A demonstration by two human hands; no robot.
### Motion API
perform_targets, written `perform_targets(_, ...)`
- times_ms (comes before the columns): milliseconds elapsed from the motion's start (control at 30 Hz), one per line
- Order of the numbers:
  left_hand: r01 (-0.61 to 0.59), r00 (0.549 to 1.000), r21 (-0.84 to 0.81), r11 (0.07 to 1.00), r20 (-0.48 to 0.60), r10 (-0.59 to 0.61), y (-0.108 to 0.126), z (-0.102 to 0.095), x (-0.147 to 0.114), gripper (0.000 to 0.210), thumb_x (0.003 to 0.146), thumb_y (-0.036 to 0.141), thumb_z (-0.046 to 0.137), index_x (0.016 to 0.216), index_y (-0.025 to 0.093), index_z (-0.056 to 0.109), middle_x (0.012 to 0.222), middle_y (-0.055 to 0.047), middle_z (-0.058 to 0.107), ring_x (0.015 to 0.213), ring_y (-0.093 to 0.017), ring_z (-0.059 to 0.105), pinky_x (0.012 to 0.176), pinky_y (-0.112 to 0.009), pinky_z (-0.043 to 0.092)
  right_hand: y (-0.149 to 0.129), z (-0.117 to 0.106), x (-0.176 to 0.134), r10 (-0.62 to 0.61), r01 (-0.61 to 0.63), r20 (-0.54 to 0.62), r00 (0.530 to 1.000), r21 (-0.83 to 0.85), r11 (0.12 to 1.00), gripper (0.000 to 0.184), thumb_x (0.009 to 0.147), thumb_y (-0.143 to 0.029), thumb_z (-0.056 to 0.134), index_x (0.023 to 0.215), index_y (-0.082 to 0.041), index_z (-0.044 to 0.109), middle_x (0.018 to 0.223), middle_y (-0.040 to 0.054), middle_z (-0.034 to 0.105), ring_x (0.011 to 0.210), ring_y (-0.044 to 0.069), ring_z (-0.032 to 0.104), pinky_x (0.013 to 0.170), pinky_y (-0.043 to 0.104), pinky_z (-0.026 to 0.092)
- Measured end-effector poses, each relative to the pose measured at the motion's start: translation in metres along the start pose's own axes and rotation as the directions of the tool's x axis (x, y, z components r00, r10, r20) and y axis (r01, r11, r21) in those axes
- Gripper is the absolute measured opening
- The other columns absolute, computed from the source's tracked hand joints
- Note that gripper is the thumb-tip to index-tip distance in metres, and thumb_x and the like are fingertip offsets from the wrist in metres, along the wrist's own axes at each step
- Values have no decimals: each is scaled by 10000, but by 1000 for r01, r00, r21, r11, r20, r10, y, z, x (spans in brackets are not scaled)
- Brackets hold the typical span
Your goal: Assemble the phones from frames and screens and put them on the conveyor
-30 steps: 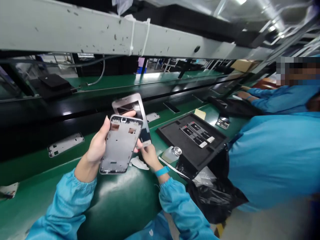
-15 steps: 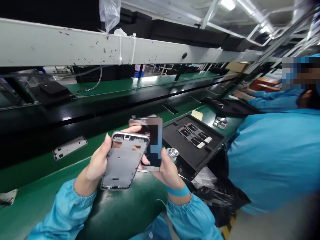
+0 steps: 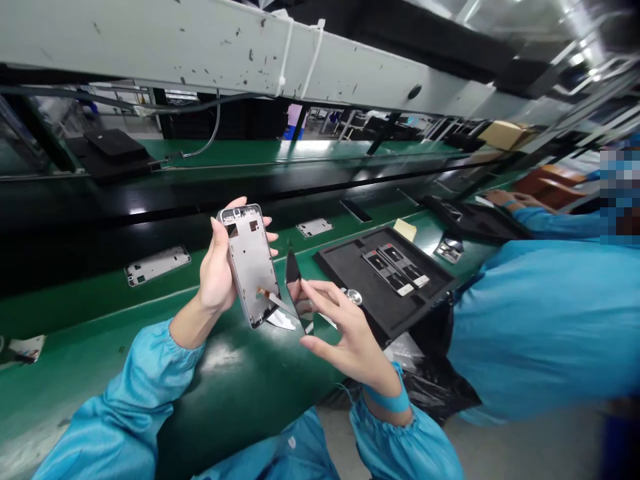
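My left hand (image 3: 217, 277) is closed around a grey phone frame (image 3: 254, 260), its inner side facing me and its long side upright. With fingertips and thumb my right hand (image 3: 343, 327) grips a dark phone screen (image 3: 296, 287) by its edges, turned nearly edge-on to me. A thin flex cable (image 3: 273, 295) reaches from the screen to the lower part of the frame. Behind my right hand, a small round metal-topped container (image 3: 354, 297) is partly hidden. A white piece (image 3: 281, 320) lies on the bench below the frame.
A black tray (image 3: 345, 267) holding phone screens (image 3: 395, 267) lies at right. More phone frames (image 3: 157, 265) rest along the green bench (image 3: 225, 413), beside a dark flat panel (image 3: 356, 211). A yellow note (image 3: 405, 230) sits at the tray's back edge. A co-worker's blue sleeve (image 3: 555, 223) is at far right.
The screen has swung from facing me to nearly edge-on, and its cable now shows across the frame. My left hand has lifted the frame slightly. The camera view has shifted.
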State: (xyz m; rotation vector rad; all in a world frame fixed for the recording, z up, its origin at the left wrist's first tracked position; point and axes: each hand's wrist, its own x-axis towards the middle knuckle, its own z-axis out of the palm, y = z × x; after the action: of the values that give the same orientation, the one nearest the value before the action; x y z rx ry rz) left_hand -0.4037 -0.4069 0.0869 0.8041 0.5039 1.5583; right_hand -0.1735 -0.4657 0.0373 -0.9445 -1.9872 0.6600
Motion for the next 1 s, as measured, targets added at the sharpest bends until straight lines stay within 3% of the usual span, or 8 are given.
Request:
perform_targets(200, -73, 996, -1, 997, 45, 73, 6, -7, 3, 608, 1066, 682, 572, 1508, 265, 586, 1196, -85, 799, 985, -233, 811, 863, -356, 676, -3, -6, -2, -86, 85, 4, 996, -130, 988, 632, 1008, -527, 763, 1600, -355, 622, 1420, 130, 708, 1258, 313, 728, 1070, 457, 639)
perform_targets(433, -166, 969, 36, 986, 192, 156, 6, -12, 3, 611, 998, 715, 673, 1409, 270, 593, 1235, -85, 784, 1048, -259, 817, 884, -389, 698, -10, -3, 6, -134, 144, 66, 989, -186, 972, 656, 1029, -459, 758, 1638, -294, 578, 1419, 160, 680, 1285, 311, 713, 1075, 457, 641)
perform_targets(533, -171, 956, 111, 979, 261, 137, 7, -14, 2, 575, 997, 679, 702, 1387, 277, 570, 1264, -89, 768, 1069, -265, 816, 885, -398, 706, -12, 5, 9, -174, 179, 48, 984, -136, 974, 673, 1028, -477, 756, 1649, -303, 563, 1427, 162, 668, 1306, 321, 702, 1098, 477, 635)
perform_targets(600, -167, 942, 171, 971, 318, 106, 9, -18, 3, 559, 977, 652, 747, 1357, 289, 560, 1292, -92, 756, 1036, -256, 819, 774, -336, 706, -11, 14, 11, -171, 169, -19, 985, -75, 983, 692, 1029, -513, 745, 1661, -315, 545, 1436, 164, 650, 1300, 323, 704, 1089, 486, 644)
perform_targets(700, -196, 911, 257, 946, 404, 80, 9, -25, 7, 526, 955, 606, 796, 1313, 292, 571, 1324, -107, 747, 858, -198, 810, 554, -214, 621, -8, 32, 13, -55, 65, -138, 989, 66, 996, 740, 1029, -599, 709, 1684, -322, 506, 1389, 149, 631, 1236, 296, 733, 1011, 445, 689)
perform_targets(767, -236, 898, 303, 923, 432, 87, 8, -28, 9, 511, 942, 575, 824, 1291, 283, 593, 1317, -115, 749, 789, -173, 791, 500, -187, 583, -5, 43, 16, 28, -2, -166, 986, 156, 988, 779, 1020, -658, 686, 1692, -314, 493, 1333, 130, 624, 1197, 277, 748, 984, 419, 703)
perform_targets(1000, -327, 894, 369, 870, 420, 157, 6, -25, 12, 449, 916, 492, 876, 1214, 234, 662, 1139, -84, 763, 872, -186, 802, 657, -238, 663, -1, 60, 23, 51, -9, -154, 987, 263, 965, 799, 1005, -668, 701, 1688, -308, 499, 1305, 112, 580, 1096, 225, 748, 992, 393, 695)
